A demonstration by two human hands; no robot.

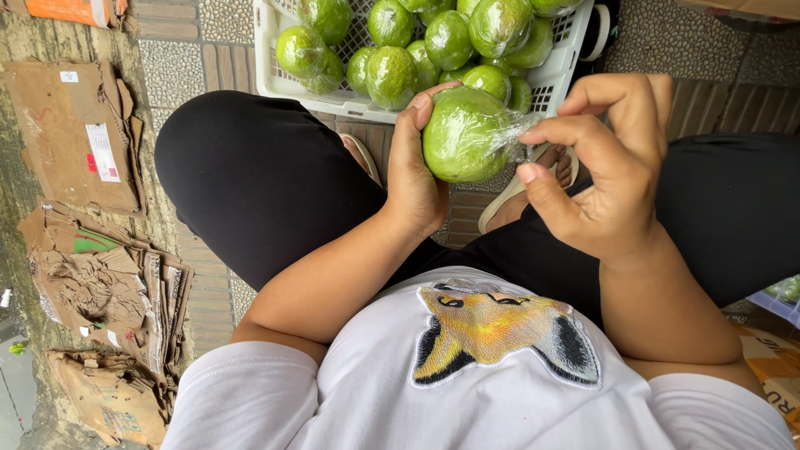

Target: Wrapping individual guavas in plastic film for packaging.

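Person: sitting, black trousers filling the middle of the frame, white shirt with a stitched fox-like patch (500, 333) along the bottom.

Cardboard: pile of torn, flattened cardboard (92, 250) down the left edge, pretty soggy looking, lying on the paved ground.

Basket: white plastic basket (271, 58) at top centre, just past the knees, loaded with green fruits (392, 75) that each look wrapped in clear film.

Right hand: right hand (612, 167) sits right of centre, thumb and forefinger pinched narrow on the bunched end of the plastic wrap (517, 133), other fingers curled loosely above.

Left hand: left hand (412, 179) is centre frame, grip wrapped around the left side of the fruit, fingertips over its top edge, so it's carrying the thing.

Fruit in hand: round green fruit (462, 137), shiny under the film, held up between both hands just below the basket rim, upper centre of the frame.

Sandal: pale sandal strap (500, 204) on the ground peeks out under the fruit, between the legs.
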